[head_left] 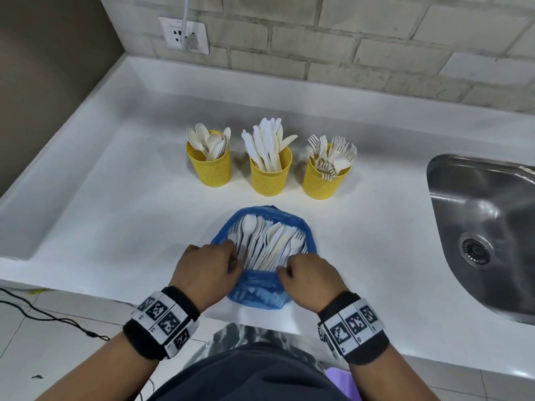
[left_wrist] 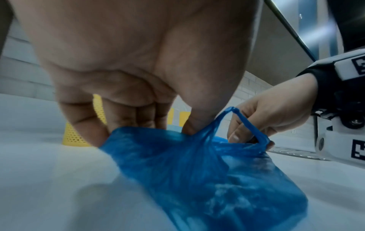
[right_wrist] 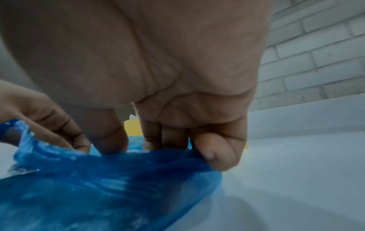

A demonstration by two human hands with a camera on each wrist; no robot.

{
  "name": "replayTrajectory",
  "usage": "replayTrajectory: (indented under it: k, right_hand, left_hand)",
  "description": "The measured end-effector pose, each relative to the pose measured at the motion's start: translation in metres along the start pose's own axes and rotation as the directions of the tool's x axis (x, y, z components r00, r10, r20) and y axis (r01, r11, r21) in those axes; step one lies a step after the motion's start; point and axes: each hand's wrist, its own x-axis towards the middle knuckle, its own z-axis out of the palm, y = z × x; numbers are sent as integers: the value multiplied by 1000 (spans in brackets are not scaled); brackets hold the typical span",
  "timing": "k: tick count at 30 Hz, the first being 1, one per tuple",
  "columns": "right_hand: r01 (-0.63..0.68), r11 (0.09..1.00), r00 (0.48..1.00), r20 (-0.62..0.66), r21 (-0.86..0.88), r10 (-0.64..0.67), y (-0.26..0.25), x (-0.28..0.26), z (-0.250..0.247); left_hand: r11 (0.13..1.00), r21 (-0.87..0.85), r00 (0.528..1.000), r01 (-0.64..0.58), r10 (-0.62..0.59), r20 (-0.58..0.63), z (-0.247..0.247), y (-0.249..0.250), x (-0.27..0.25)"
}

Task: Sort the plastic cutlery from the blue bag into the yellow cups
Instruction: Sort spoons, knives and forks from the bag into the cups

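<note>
No readable brand or text anywhere; only black-and-white square marker tags are showing on the wristbands (head_left: 162,319), w/ no legible writing. The bag (head_left: 260,296) is thin, crinkly, translucent blue plastic, lying on the white counter (head_left: 115,221) near its front edge, mouth spread wide toward the cups. Inside, the cutlery (head_left: 269,244) is lying in a loose heap: white and cream spoons, forks and knives, handles pointing toward the person. Left hand (head_left: 207,270) is curling its fingers over the bag's left rim, thumb and fingers pinching the plastic; left wrist view is showing the film bunched under them. Right hand (head_left: 311,280) is doing likewise at the right rim, fingers bent and gripping the blue film, w/ a bag handle loop (left_wrist: 245,123) looping over its fingers. Behind the bag, three yellow perforated cups are standing in a row, apart from each other: left cup (head_left: 210,170) is holding spoons, mid cup (head_left: 270,176) knives, right cup (head_left: 324,182) forks plus what looks like one spoon. A steel sink (head_left: 486,227) is sitting at the right; a wall socket (head_left: 185,34) is showing on the brick wall.
</note>
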Motion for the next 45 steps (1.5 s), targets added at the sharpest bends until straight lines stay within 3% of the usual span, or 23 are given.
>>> replayTrajectory:
  k: [7,14,28,34,40,45]
  right_hand:
    - [-187,982,980,-73,-8,186,-7,9,-9]
    - [-173,983,981,-103,-54,167,-16,16,-9]
    - [-181,975,983,-39,-127,178,-22,28,-15]
    - [-201,974,980,-22,-106,199,-27,32,-17]
    - [-202,976,979,-46,-85,198,-24,32,-12]
    - [-209,977,978,2,-33,210,-21,38,-10]
  left_hand:
    - [979,43,977,201,-203,60,0,17,22]
    - [989,-25,986,148,-145,86,5,28,41]
    - [969,63,965,241,-246,93,5,37,61]
    - [948,-54,941,315,-304,149,7,40,65]
    - [890,-292,932,351,-302,201,17,35,57]
    - [882,-314,932,351,-298,206,17,34,55]
